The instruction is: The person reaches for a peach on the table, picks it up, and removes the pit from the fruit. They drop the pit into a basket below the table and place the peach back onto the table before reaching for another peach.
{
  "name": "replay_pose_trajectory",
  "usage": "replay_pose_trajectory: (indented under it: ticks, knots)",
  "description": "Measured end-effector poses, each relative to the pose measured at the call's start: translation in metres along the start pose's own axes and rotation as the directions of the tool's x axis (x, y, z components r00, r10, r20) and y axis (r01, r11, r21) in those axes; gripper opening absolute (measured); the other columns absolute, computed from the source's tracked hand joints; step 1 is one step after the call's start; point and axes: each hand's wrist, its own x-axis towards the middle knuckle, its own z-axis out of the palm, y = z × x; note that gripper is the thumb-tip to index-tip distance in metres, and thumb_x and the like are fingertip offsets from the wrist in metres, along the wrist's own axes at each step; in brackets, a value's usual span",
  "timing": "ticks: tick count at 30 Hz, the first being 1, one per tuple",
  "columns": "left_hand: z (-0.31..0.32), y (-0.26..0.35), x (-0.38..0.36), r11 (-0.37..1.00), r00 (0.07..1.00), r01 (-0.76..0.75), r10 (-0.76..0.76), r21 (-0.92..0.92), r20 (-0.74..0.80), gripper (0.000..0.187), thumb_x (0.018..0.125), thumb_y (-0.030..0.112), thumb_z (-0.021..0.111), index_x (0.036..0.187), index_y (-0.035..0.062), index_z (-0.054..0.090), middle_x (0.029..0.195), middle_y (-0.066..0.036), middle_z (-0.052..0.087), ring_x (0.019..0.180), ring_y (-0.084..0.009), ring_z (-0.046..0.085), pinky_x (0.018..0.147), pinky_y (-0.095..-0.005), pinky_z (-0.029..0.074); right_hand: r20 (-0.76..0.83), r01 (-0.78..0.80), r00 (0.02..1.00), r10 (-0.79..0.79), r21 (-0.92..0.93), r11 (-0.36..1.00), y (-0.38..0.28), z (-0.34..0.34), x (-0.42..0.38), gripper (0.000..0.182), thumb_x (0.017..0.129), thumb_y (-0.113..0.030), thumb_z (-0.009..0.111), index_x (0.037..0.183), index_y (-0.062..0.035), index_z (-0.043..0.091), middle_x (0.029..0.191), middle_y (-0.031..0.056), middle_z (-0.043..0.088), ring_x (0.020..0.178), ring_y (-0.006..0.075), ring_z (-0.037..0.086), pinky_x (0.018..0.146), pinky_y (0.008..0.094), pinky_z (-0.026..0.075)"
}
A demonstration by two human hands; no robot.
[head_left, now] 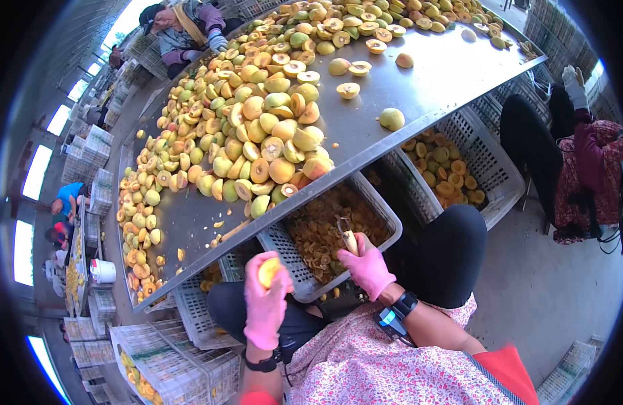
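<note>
My left hand (265, 304), in a pink glove, is closed around a yellow fruit half (269, 272) at the lower centre. To its right my right hand (367, 268), also pink-gloved, grips the wooden handle of a small tool (348, 237) with a metal end pointing up. Both hands are apart, over my lap. Beneath the tool sits a grey crate (394, 233) holding brown and orange scraps (318, 236). Beyond my hands, a metal table (365, 145) carries a large heap of halved yellow-green fruit (257, 128).
A crate (506, 162) of fruit halves stands under the table at right. White crates (183, 368) are stacked at lower left. One person (183, 34) sits at the table's far left, another (588, 169) at the right. The table's metal edge (338, 174) runs diagonally before me.
</note>
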Motion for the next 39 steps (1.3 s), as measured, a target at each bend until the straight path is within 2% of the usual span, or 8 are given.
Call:
replay_pose_trajectory:
  ticks: [3, 5, 11, 19, 21, 22, 25, 39]
  knots:
    - [-0.078, 0.029, -0.014, 0.889, 0.919, 0.073, 0.117, 0.453, -0.377, 0.048, 0.093, 0.018, 0.071, 0.135, 0.0061, 0.05, 0.12, -0.012, 0.058, 0.097, -0.0205, 0.065, 0.076, -0.03, 0.054, -0.038, 0.402, 0.893, -0.448, -0.379, 0.833, 0.019, -0.004, 0.006, 0.044, 0.1, -0.029, 0.062, 0.133, -0.0039, 0.048, 0.091, 0.016, 0.071, 0.075, 0.0322, 0.071, 0.066, 0.0424, 0.053]
    - [-0.144, 0.008, -0.008, 0.209, 0.802, 0.111, 0.558, 0.972, -0.212, 0.056, 0.091, 0.023, 0.073, 0.138, 0.0054, 0.049, 0.131, -0.018, 0.054, 0.111, -0.0344, 0.061, 0.095, -0.0423, 0.051, 0.054, 0.417, 0.894, -0.445, -0.462, 0.783, 0.011, -0.005, 0.0, 0.046, 0.101, -0.03, 0.06, 0.136, -0.0047, 0.045, 0.096, 0.0195, 0.071, 0.083, 0.0378, 0.071, 0.071, 0.0458, 0.053]
    - [-0.07, 0.061, 0.062, 0.595, 0.942, -0.131, 0.324, 0.793, -0.087, 0.051, 0.09, 0.035, 0.072, 0.126, 0.001, 0.061, 0.116, -0.018, 0.066, 0.113, -0.0343, 0.062, 0.099, -0.0432, 0.047, 0.198, 0.316, 0.941, -0.273, -0.801, 0.508, 0.044, -0.011, 0.015, 0.049, 0.103, -0.032, 0.054, 0.142, -0.0077, 0.038, 0.099, 0.0233, 0.072, 0.089, 0.0414, 0.071, 0.076, 0.0519, 0.053]
    - [-0.037, 0.023, 0.187, 0.435, 0.98, -0.128, -0.081, 0.891, 0.181, 0.048, 0.095, 0.045, 0.064, 0.113, 0.0004, 0.066, 0.096, -0.015, 0.068, 0.079, -0.0245, 0.069, 0.079, -0.0361, 0.055, 0.161, 0.361, 0.914, -0.372, -0.742, 0.565, 0.033, -0.022, 0.01, 0.036, 0.103, -0.033, 0.056, 0.127, -0.0071, 0.049, 0.096, 0.0214, 0.072, 0.088, 0.0428, 0.07, 0.077, 0.049, 0.054]
    - [-0.086, -0.035, 0.229, -0.056, 0.517, -0.754, 0.564, 0.655, 0.644, 0.048, 0.099, 0.045, 0.056, 0.114, 0.0005, 0.066, 0.091, -0.013, 0.07, 0.072, -0.0216, 0.069, 0.07, -0.0339, 0.056, 0.019, 0.021, 1.0, -0.01, -0.922, 0.385, 0.071, -0.028, 0.03, 0.034, 0.102, -0.032, 0.056, 0.124, -0.0072, 0.051, 0.095, 0.0202, 0.072, 0.088, 0.0436, 0.069, 0.078, 0.0495, 0.054]
    - [-0.079, -0.026, 0.212, 0.506, 0.813, -0.566, 0.475, 0.65, 0.338, 0.049, 0.104, 0.046, 0.046, 0.113, 0.0021, 0.067, 0.086, -0.01, 0.07, 0.065, -0.0161, 0.066, 0.056, -0.0278, 0.052, 0.077, 0.08, 0.997, -0.024, -0.926, 0.37, 0.056, -0.027, 0.022, 0.033, 0.102, -0.032, 0.056, 0.124, -0.0081, 0.051, 0.095, 0.0206, 0.071, 0.089, 0.0439, 0.069, 0.078, 0.0506, 0.053]
    - [-0.048, 0.041, 0.139, 1.0, 0.989, 0.001, -0.005, 0.028, 0.145, 0.052, 0.106, 0.046, 0.041, 0.115, 0.0013, 0.067, 0.088, -0.01, 0.07, 0.064, -0.0193, 0.065, 0.055, -0.0277, 0.05, 0.217, 0.373, 0.923, -0.318, -0.711, 0.596, 0.002, -0.014, -0.006, 0.03, 0.102, -0.031, 0.055, 0.119, -0.0068, 0.053, 0.096, 0.024, 0.07, 0.092, 0.0442, 0.068, 0.078, 0.0529, 0.053]
    - [0.047, -0.002, 0.016, 0.97, 0.991, -0.126, 0.112, -0.207, -0.08, 0.062, 0.109, 0.054, 0.034, 0.109, -0.0009, 0.063, 0.092, -0.007, 0.065, 0.083, -0.0146, 0.065, 0.076, -0.0275, 0.052, 0.323, 0.547, 0.829, -0.457, -0.636, 0.544, -0.063, 0.033, -0.074, 0.03, 0.1, -0.035, 0.063, 0.104, -0.0067, 0.052, 0.079, 0.0178, 0.066, 0.073, 0.0397, 0.068, 0.059, 0.0465, 0.051]
